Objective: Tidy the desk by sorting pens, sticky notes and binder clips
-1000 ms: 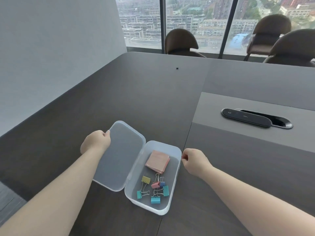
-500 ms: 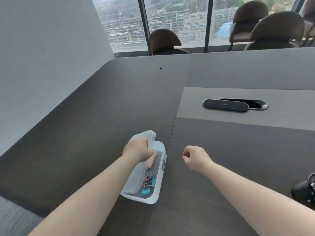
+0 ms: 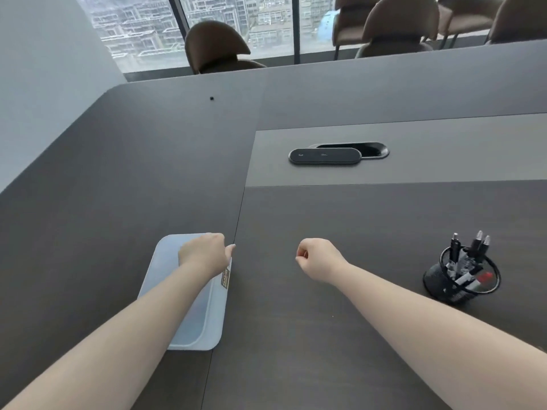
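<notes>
A translucent plastic box lies on the dark table with its lid folded down over it. My left hand rests on the far end of the lid, fingers curled over its right edge, thumb sticking out. The sticky notes and binder clips inside are hidden under the frosted lid. My right hand hovers as a loose fist over the table to the right of the box, holding nothing. A black mesh pen cup with several pens stands at the right.
A black oval cable-port cover sits in the lighter grey centre strip of the table. Brown chairs line the far edge by the windows. A grey wall runs along the left.
My left hand swung the lid over from flat open to shut on the box. My right hand let go of the box's edge and drew into a fist. The pen cup came into view.
</notes>
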Available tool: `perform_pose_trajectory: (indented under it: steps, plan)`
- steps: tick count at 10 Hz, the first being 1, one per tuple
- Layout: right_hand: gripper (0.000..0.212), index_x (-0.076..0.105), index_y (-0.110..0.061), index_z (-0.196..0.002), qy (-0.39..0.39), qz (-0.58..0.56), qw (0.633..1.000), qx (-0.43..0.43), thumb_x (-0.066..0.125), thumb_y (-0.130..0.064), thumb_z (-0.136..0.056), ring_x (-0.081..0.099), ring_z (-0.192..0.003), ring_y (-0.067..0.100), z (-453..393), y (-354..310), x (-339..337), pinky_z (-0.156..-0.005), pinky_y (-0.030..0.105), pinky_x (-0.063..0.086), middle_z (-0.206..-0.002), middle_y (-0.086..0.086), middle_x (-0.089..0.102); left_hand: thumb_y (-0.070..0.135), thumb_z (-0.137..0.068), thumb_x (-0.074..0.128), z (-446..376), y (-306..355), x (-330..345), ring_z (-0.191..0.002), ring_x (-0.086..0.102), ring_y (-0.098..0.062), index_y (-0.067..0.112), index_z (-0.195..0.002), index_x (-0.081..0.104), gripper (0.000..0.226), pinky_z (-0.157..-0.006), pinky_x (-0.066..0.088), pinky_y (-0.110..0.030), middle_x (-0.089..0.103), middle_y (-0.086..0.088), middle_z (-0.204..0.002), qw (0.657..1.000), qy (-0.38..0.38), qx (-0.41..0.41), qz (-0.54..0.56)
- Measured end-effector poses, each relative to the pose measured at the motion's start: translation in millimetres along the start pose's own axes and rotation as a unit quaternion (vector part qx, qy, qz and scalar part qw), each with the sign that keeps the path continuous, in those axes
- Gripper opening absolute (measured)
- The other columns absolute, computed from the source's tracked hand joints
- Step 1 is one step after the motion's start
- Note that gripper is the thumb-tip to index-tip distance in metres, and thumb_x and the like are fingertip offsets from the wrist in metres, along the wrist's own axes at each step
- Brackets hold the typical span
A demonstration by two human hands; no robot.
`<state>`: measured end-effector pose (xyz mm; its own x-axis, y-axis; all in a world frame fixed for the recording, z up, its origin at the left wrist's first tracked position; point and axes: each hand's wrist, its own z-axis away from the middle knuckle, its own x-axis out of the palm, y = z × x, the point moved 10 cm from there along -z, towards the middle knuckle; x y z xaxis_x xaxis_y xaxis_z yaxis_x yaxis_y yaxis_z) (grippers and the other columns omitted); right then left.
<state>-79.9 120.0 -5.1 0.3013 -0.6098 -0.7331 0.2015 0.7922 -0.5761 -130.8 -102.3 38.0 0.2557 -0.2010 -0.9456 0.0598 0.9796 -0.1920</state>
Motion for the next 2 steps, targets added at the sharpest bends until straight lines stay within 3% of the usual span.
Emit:
perform_pose_trajectory:
  steps: [2]
  plan:
    - [0.018, 0.064, -0.011, -0.099, 0.042, -0.023, 0.999, -0.004, 0.051, -0.02, -0.091, 0.058, -0.093, 0.022, 18.6, -6.1, -63.6, -0.082, 0.032, 0.049, -0.098, 0.004, 0.064, 0.039, -0.093, 0.042, 16.7, 61.0, -70.4, -0.082, 0.052, -0.021, 0.018, -0.091, 0.056, 0.026, -0.068, 0.042, -0.027, 0.065, 0.0, -0.1, 0.99, 0.031, 0.067, 0.124]
